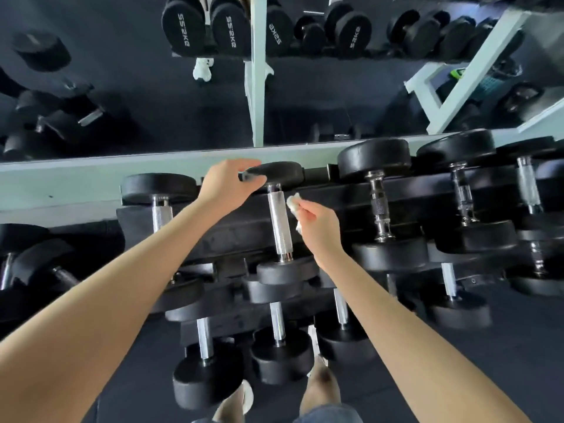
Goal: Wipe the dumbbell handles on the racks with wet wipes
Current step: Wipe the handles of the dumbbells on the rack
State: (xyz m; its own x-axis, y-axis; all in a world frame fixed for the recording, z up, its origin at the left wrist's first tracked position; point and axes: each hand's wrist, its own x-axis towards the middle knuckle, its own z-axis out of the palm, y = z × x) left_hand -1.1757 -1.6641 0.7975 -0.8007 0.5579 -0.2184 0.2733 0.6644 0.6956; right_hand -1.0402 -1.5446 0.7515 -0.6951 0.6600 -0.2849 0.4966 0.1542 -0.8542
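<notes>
A black dumbbell with a knurled silver handle (279, 222) lies on the top tier of the rack, straight ahead of me. My left hand (227, 183) grips the edge of its far black head (276, 172). My right hand (317, 222) pinches a crumpled white wet wipe (293, 203), held just right of the handle's upper part, very close to it; whether it touches I cannot tell.
More dumbbells line the rack: one at left (161, 203), bigger ones at right (378, 206). Lower tiers hold several smaller dumbbells (277, 322). A mirror (183, 102) behind the rack reflects other weights. My legs and shoes (319, 383) stand on the dark floor below.
</notes>
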